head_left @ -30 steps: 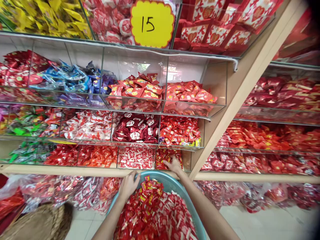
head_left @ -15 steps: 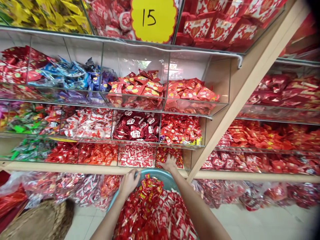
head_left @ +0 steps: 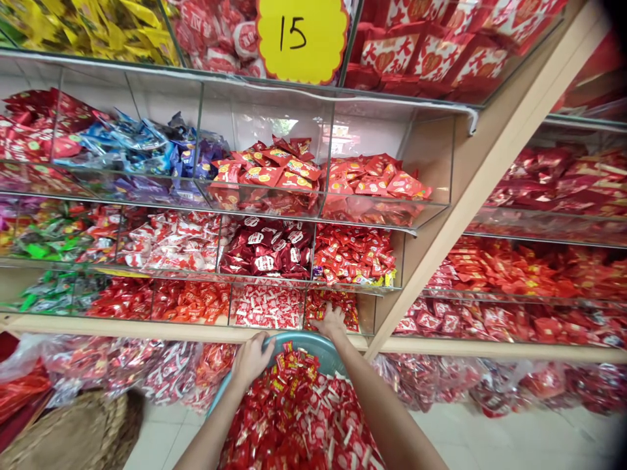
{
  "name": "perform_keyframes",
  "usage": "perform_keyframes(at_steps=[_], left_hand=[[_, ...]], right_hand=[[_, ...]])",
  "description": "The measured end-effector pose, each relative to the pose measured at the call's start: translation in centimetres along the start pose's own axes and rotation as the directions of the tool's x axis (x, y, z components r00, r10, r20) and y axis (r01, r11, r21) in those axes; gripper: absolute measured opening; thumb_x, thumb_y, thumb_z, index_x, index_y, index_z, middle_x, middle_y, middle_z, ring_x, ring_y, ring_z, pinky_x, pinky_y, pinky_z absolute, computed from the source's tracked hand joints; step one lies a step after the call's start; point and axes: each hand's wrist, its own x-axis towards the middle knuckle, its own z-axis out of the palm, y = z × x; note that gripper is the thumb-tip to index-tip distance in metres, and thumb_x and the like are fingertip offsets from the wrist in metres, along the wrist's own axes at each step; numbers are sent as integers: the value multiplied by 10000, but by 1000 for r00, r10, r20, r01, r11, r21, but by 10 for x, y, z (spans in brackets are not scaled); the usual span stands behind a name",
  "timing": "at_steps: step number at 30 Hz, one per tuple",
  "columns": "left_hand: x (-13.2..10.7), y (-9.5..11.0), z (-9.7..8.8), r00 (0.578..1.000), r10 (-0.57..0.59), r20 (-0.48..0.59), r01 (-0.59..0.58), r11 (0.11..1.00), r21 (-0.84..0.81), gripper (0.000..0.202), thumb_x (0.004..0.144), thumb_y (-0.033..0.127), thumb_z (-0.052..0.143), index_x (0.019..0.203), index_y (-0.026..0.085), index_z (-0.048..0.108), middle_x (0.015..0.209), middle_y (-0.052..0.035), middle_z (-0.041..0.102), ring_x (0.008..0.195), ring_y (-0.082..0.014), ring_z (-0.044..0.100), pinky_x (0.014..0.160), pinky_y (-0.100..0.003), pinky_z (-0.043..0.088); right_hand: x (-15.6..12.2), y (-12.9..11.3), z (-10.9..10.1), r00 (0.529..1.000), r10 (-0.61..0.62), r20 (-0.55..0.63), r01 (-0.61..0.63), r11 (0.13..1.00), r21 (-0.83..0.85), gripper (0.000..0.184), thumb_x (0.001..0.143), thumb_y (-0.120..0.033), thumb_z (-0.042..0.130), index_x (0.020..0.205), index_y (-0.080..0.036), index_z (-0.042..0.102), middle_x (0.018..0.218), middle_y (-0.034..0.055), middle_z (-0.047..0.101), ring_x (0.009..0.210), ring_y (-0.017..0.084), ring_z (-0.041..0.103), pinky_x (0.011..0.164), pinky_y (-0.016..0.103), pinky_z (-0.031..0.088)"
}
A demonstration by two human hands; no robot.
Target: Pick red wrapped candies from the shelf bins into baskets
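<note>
The wall of clear acrylic bins [head_left: 274,196] fills most of the frame, with a wooden upright [head_left: 470,189] slanting down the right and a yellow "15" tag [head_left: 301,39] at top centre. Bagged sweets [head_left: 122,372] sit under the lowest wooden shelf, and a woven basket [head_left: 73,431] is at lower left.

At bottom centre a teal basin [head_left: 317,341] is pressed against the shelf edge, heaped with red wrapped candies [head_left: 304,411], some with white labels and some with gold. The left hand [head_left: 252,359] is clamped over the basin's far rim and holds it up. The right hand [head_left: 333,321] lies palm down in the bottom-row bin of red-and-gold candies [head_left: 345,301]. Its fingertips are buried in the wrappers, so whether they have closed on any cannot be told.

The step in hand looks like sorting sweets between basin and bin. Any move here calls for clearing the bin's low front lip and the shelf just above it, a tight gap, while the basin stays level.
</note>
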Motion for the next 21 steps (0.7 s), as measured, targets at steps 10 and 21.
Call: perform_keyframes(at_steps=[10, 21], left_hand=[[2, -4, 5, 1000, 10, -14, -10, 1000, 3, 389, 864, 474, 305, 989, 232, 582, 897, -54, 681, 853, -181, 625, 753, -253, 404], [2, -3, 4, 1000, 14, -8, -14, 1000, -2, 358, 863, 444, 333, 995, 229, 587, 912, -50, 679, 855, -167, 622, 748, -236, 403]], right_hand=[[-8, 1, -3, 995, -51, -89, 58, 995, 78, 483, 766, -278, 525, 1235, -232, 420, 1215, 175, 433, 1105, 333, 460, 777, 408, 428], [11, 19, -4, 989, -9, -148, 66, 920, 387, 365, 759, -125, 476, 1117, -143, 544, 1079, 204, 573, 1029, 307, 548, 835, 390, 404]])
